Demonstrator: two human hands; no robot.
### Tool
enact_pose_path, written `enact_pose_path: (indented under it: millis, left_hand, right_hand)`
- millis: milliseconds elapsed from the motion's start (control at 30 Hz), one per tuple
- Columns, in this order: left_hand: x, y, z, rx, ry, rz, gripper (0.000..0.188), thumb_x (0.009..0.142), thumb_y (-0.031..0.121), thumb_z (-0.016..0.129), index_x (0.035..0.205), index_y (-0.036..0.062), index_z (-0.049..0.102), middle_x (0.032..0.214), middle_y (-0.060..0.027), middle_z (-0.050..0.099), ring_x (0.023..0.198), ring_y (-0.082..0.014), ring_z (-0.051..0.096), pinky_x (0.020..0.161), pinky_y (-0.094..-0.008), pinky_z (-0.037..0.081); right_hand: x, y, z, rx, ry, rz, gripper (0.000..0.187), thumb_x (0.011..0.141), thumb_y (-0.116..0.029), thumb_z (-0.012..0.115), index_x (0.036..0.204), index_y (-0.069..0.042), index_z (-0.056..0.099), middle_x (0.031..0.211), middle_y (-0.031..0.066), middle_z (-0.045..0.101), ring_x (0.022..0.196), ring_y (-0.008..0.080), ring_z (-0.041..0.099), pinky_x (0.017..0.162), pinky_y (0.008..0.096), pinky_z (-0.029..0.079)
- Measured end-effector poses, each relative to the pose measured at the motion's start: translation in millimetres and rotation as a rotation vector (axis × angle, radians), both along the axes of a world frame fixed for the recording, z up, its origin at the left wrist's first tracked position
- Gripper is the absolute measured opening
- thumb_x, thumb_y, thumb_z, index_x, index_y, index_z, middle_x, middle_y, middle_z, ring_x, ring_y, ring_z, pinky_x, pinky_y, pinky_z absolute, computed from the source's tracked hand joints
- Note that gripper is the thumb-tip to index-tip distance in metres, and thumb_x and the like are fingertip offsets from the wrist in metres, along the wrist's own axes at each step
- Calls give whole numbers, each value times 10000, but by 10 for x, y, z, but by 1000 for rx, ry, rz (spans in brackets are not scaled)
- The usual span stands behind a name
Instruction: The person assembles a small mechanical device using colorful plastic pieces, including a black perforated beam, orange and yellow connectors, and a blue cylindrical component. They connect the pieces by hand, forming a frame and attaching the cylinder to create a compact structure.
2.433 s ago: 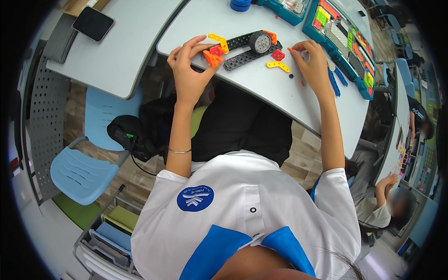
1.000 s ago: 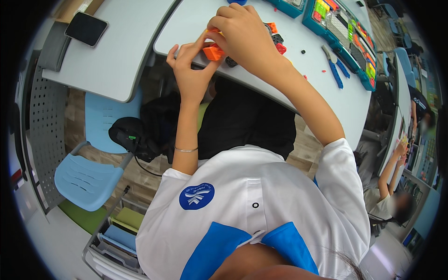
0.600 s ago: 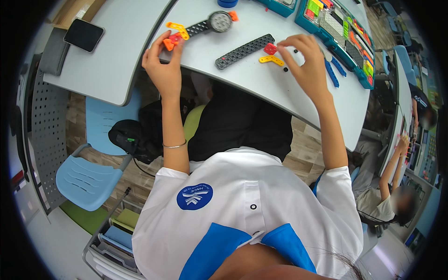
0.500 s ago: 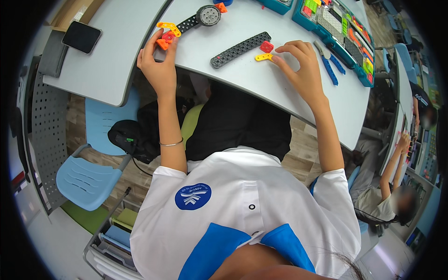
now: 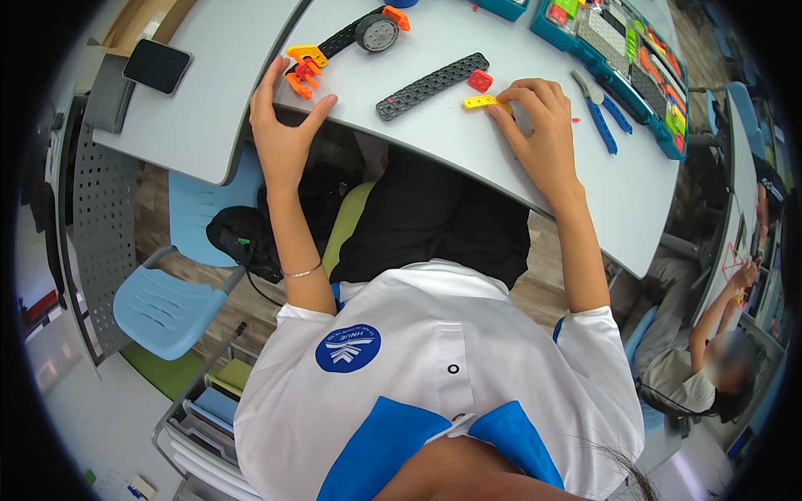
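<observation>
My left hand [image 5: 281, 127] rests at the near edge of the grey table [image 5: 535, 175], fingers spread, thumb tip just below an orange and yellow plastic assembly [image 5: 302, 67] joined to a black beam with a grey wheel [image 5: 377, 33]. It holds nothing. My right hand [image 5: 541, 125] lies on the table with its fingertips touching a small yellow piece [image 5: 482, 102]. A red square piece [image 5: 479, 80] and a long black perforated beam [image 5: 431, 85] lie just left of it.
A teal parts tray [image 5: 622, 63] with coloured pieces stands at the far right, blue-handled pliers [image 5: 598, 110] beside it. A phone [image 5: 157, 66] lies on the neighbouring table at left. Blue chairs [image 5: 167, 301] stand below. Another person [image 5: 710, 367] sits at the right.
My right hand has come back from the orange assembly to the yellow piece on the right. My left hand has let the assembly down onto the table and opened beside it.
</observation>
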State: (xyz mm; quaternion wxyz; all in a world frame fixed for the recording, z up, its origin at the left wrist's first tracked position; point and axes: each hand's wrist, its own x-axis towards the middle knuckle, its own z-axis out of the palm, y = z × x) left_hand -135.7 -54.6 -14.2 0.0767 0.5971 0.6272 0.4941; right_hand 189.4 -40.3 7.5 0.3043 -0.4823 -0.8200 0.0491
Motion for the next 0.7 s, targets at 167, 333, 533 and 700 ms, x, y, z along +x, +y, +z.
enact_pose_path:
  millis: [167, 333, 533, 700]
  left_hand:
    - [220, -189, 94, 322, 51, 112, 457, 803, 81, 789, 1229, 15, 637, 1173, -118, 664, 1123, -284, 589, 996, -388, 441]
    - [749, -324, 214, 170, 89, -215, 392, 800, 46, 769, 1178, 28, 668, 1125, -110, 671, 1065, -268, 603, 981, -368, 448]
    - [807, -263, 54, -59, 68, -190, 370, 780, 95, 799, 1138, 55, 716, 1132, -94, 676, 1026, -250, 605, 924, -360, 470]
    - [755, -312, 158, -157, -134, -216, 370, 798, 53, 787, 1160, 41, 709, 1109, -80, 677, 921, -166, 625, 822, -291, 497]
  right_hand:
    - [-11, 1, -4, 13, 67, 33, 171, 823, -197, 780, 915, -74, 705, 1033, 61, 653, 1030, 244, 563, 912, 387, 403]
    - [-51, -8, 37, 37, 98, 97, 166, 806, -185, 789, 909, -87, 704, 1024, 42, 663, 1005, 236, 566, 904, 381, 408]
    - [-58, -22, 39, 52, 92, 121, 164, 808, -164, 783, 937, -93, 710, 976, 31, 674, 987, 225, 580, 888, 366, 421]
    - [-148, -25, 50, 47, 104, 199, 169, 807, -159, 783, 949, -93, 717, 964, 22, 683, 1022, 221, 594, 879, 364, 439]
